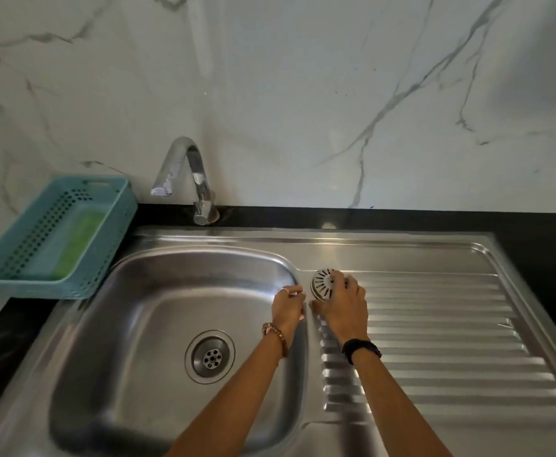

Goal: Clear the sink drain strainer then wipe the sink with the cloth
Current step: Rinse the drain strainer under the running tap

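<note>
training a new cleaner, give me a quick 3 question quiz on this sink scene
1. True or false: the drain strainer sits in the drain opening.
2. Which hand grips the strainer?
A. left hand
B. right hand
C. both
3. Fill in: the green cloth lies inside the ____ left of the tap.

Key:
1. False: it is out of the basin, at the near-left corner of the ribbed drainboard.
2. B
3. Teal basket
</note>
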The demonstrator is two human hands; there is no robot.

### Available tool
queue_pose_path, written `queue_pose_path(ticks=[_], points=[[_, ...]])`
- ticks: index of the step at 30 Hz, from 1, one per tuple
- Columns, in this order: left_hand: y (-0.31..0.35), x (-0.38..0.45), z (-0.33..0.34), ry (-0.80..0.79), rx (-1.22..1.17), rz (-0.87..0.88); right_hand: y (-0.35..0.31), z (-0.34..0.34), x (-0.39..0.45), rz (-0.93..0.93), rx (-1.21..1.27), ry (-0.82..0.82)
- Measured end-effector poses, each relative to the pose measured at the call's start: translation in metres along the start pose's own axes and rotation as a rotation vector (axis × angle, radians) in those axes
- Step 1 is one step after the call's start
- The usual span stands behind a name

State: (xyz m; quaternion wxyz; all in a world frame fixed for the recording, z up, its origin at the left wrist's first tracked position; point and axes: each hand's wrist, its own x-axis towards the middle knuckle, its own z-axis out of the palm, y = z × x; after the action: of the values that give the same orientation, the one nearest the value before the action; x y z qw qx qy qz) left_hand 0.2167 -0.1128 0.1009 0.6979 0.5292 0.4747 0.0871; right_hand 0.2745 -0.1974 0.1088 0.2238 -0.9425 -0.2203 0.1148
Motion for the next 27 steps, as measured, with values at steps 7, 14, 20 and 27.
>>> queue_pose_path(ticks=[7,14,20,27], points=[[-0.006,0.007,-0.029,-0.236,-0.161,-0.127,-0.018,0.021,-0.017,0.011,0.060,0.167],[-0.027,0.007,-0.089,-0.221,-0.568,-0.151,-0.066,0.062,-0.046,-0.093,0.142,0.085],[-0.023,0.031,-0.179,-0.118,-0.644,-0.152,-0.150,0.090,-0.025,-0.213,0.405,-0.086],[0.002,0.055,-0.232,-0.138,-0.642,-0.133,-0.227,0.085,0.048,-0.312,0.538,-0.196]])
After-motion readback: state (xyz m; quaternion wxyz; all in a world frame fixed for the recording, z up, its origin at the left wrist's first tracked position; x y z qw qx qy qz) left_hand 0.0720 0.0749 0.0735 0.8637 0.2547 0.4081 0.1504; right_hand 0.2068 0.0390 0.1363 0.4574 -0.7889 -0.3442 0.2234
